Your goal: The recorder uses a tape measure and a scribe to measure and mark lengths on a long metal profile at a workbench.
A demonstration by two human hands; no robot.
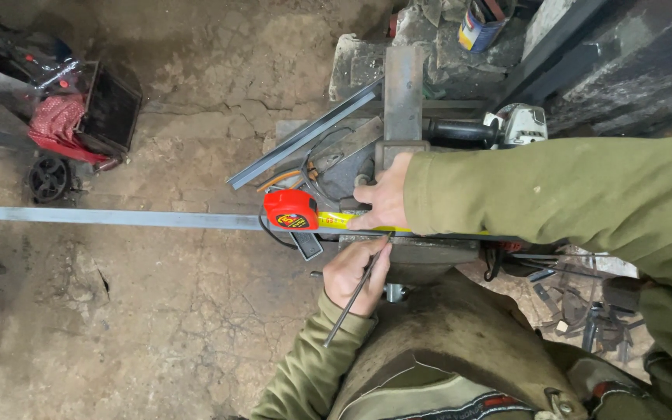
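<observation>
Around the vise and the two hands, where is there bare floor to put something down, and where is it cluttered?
Bare dirt floor lies below the long steel bar, left of the left hand. Crowded: metal scraps at right, and the red cloth with a wheel upper left.

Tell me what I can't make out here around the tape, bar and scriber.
Head view only:
- Tape blade: markings too small; right hand and sleeve cover most of it.
- Scriber tip in the left hand: too fine to tell whether it touches the bar.
- Vise: hidden by hands and the person's body.
- Bar's left end: cut off by the frame edge.
</observation>
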